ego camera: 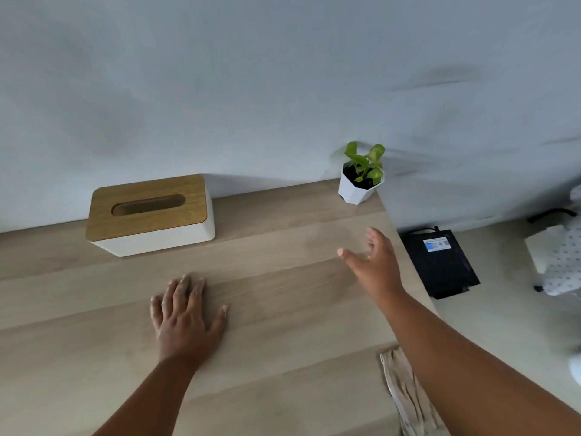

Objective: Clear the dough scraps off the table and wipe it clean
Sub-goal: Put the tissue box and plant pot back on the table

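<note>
We see a wooden table (276, 234) set against a pale wall. Our left hand (185, 319) lies flat on the table with its fingers spread out and straight, and it holds nothing. Our right hand (375, 262) is out over the far right part of the table, near the edge. Its fingers are loose and apart, the thumb sticks out to the left, and it holds nothing too. We cannot tell if it touches the wood.

A crumpled beige cloth (405, 394) lies on the table near us, at the right edge, partly under our right arm. We cannot pick out any dough scraps on the wood.

A white tissue box with a wooden lid (151, 212) stands at the back on the left. A little green plant in a white pot (360, 177) stands on the back right corner. A black box (440, 262) lies on the floor just past the table's right edge.
</note>
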The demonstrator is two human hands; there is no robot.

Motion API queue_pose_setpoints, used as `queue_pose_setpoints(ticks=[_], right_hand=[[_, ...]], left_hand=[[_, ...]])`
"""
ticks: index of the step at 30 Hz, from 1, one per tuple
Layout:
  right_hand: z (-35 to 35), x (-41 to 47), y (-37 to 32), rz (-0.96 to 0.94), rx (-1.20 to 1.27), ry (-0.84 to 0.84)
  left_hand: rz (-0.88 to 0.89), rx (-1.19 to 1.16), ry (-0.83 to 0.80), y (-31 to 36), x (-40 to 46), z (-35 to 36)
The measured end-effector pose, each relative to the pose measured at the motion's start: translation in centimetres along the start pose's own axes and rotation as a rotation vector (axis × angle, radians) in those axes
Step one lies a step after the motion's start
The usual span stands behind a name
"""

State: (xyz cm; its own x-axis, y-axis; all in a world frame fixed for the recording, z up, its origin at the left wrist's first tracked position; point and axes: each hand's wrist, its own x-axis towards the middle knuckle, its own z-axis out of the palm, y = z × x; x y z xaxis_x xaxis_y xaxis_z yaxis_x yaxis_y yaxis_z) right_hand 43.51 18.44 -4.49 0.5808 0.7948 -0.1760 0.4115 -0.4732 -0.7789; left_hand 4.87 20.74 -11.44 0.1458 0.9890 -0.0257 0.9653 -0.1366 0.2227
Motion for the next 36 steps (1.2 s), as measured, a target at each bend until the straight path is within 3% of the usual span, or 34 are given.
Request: queue_pose_setpoints(ticks=[20,36], right_hand=[[0.3,14.0,-0.3,0.071,0.123,0.145],[1.7,16.7,-2.6,0.023,0.211,0.263]], left_hand=[[-0.016,0.026,-0.029,0.8,0.4,-0.7],[-0.010,0.037,-0.020,0.0,0.4,0.2]])
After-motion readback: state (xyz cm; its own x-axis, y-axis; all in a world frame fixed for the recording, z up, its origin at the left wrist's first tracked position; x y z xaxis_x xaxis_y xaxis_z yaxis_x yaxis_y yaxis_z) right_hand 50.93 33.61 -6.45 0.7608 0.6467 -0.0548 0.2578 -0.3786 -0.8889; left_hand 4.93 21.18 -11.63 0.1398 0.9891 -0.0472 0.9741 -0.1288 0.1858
